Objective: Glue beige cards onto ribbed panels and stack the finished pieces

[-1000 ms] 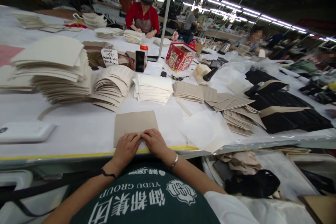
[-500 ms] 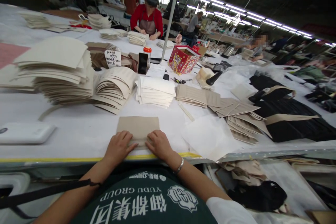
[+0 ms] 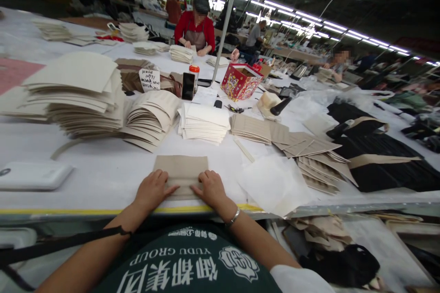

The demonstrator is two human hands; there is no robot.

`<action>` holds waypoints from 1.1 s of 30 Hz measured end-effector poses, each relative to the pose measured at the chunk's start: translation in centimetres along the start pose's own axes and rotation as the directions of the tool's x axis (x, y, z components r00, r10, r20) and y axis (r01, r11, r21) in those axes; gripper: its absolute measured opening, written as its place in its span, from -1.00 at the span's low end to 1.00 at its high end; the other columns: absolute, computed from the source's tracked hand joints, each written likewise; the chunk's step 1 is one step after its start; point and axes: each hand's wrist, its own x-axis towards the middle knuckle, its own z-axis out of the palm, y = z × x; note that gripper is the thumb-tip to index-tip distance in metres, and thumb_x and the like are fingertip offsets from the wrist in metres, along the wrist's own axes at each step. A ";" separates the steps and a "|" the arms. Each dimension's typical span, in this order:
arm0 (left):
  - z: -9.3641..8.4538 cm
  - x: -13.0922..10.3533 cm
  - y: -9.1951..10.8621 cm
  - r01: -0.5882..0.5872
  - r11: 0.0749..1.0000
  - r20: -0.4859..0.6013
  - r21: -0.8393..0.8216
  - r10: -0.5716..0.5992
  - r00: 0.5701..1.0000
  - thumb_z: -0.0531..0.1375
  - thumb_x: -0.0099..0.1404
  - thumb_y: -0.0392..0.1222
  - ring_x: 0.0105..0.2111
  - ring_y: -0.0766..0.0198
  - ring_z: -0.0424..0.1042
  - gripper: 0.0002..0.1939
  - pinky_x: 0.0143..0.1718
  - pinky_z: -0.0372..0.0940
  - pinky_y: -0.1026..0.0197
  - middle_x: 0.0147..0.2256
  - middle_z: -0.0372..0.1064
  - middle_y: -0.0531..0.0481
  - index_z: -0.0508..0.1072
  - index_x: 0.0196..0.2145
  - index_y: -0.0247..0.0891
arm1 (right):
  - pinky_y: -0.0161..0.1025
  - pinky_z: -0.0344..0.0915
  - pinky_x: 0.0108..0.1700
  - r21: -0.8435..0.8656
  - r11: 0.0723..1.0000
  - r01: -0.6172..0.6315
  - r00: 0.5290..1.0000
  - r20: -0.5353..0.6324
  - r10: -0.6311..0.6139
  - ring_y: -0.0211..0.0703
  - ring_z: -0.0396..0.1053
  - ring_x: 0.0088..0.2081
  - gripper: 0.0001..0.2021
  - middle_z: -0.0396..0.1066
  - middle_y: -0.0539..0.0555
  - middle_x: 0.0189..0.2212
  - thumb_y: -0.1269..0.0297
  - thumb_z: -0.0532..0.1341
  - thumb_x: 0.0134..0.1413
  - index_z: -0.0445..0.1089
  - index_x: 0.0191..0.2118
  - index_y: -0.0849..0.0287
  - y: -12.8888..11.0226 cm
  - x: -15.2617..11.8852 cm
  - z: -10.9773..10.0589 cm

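Note:
A beige rectangular piece lies flat on the white table, close to its front edge, with a crease or fold across its lower part. My left hand grips its left side, thumb pointing inward and fingers curled on top. At the right side, my right hand holds it the same way, its thumb toward the middle. Just behind the piece sits a stack of white sheets. Stacked beige pieces extend to the right, beside a thin white strip.
Tall stacks of curved pale panels stand at left, near a white device. A phone, red box and pole are behind. Black fabric lies right. A person in red works across the table.
Both hands have curled their fingers more and drawn in on the beige piece, whose lower fold shows more between them. The view has shifted slightly.

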 end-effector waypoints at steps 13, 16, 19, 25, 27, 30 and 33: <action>-0.1 1.3 -0.3 -0.041 0.995 -0.017 0.090 0.043 0.999 0.07 0.23 0.01 -0.27 0.08 0.28 -0.70 -0.27 0.19 0.09 -0.29 0.33 -0.15 0.40 -0.32 -0.28 | -0.19 0.10 -0.15 0.010 1.000 -0.001 0.998 -0.065 0.002 -0.11 0.16 -0.20 -0.86 0.29 0.09 -0.30 0.22 0.18 0.07 0.34 -0.30 0.17 0.6 1.2 0.8; -0.8 1.0 -1.8 0.077 0.983 -0.042 0.166 -0.071 0.997 0.02 0.26 0.01 -0.32 0.05 0.29 -0.67 -0.33 0.18 0.06 -0.37 0.32 -0.17 0.40 -0.40 -0.30 | -0.17 0.11 -0.18 -0.020 0.998 -0.054 0.998 -0.031 0.053 -0.09 0.18 -0.23 -0.85 0.29 0.09 -0.33 0.21 0.19 0.05 0.34 -0.32 0.18 1.3 1.3 -0.1; 0.0 1.3 -1.1 0.041 0.994 -0.172 0.105 -0.022 0.985 -0.02 0.29 -0.11 -0.22 0.02 0.30 -0.72 -0.22 0.18 -0.01 -0.25 0.37 -0.19 0.43 -0.30 -0.29 | -0.17 0.11 -0.16 0.021 1.000 -0.015 0.999 -0.043 0.016 -0.09 0.19 -0.19 -0.86 0.30 0.10 -0.28 0.25 0.18 0.06 0.35 -0.25 0.16 0.3 2.1 -0.1; 3.0 3.2 1.7 -0.150 0.988 -0.154 -0.027 0.145 0.977 -0.02 0.27 -0.21 -0.13 0.10 0.30 -0.71 -0.09 0.20 0.05 -0.13 0.37 -0.15 0.39 -0.11 -0.25 | -0.18 0.08 -0.10 0.106 0.992 0.074 0.994 -0.083 -0.066 -0.12 0.17 -0.15 -0.85 0.30 0.08 -0.22 0.34 0.12 0.12 0.35 -0.18 0.12 -1.7 4.1 1.9; 2.8 3.3 1.3 -0.125 0.992 -0.104 -0.002 0.124 0.987 0.02 0.26 -0.16 -0.16 0.09 0.30 -0.73 -0.12 0.21 0.05 -0.15 0.37 -0.15 0.40 -0.15 -0.26 | -0.19 0.09 -0.12 0.078 0.996 0.037 0.996 -0.087 -0.030 -0.11 0.16 -0.17 -0.90 0.30 0.08 -0.25 0.30 0.14 0.10 0.35 -0.25 0.14 -1.1 4.1 2.1; 1.4 3.0 -0.4 -0.077 0.996 -0.073 0.054 0.081 0.994 0.04 0.25 -0.10 -0.21 0.08 0.29 -0.74 -0.18 0.23 0.07 -0.21 0.35 -0.17 0.42 -0.25 -0.29 | -0.20 0.10 -0.17 0.023 0.999 -0.023 0.996 -0.091 0.025 -0.10 0.16 -0.21 -0.91 0.29 0.09 -0.30 0.29 0.15 0.08 0.34 -0.30 0.16 0.4 3.6 1.6; -0.1 2.6 -1.8 0.049 0.989 -0.059 0.137 -0.041 0.997 0.02 0.26 -0.07 -0.29 0.07 0.30 -0.73 -0.29 0.23 0.07 -0.33 0.35 -0.16 0.41 -0.37 -0.31 | -0.20 0.10 -0.19 -0.024 0.998 -0.063 0.996 -0.061 0.062 -0.10 0.17 -0.23 -0.90 0.29 0.10 -0.32 0.27 0.15 0.08 0.34 -0.32 0.17 1.7 3.2 0.7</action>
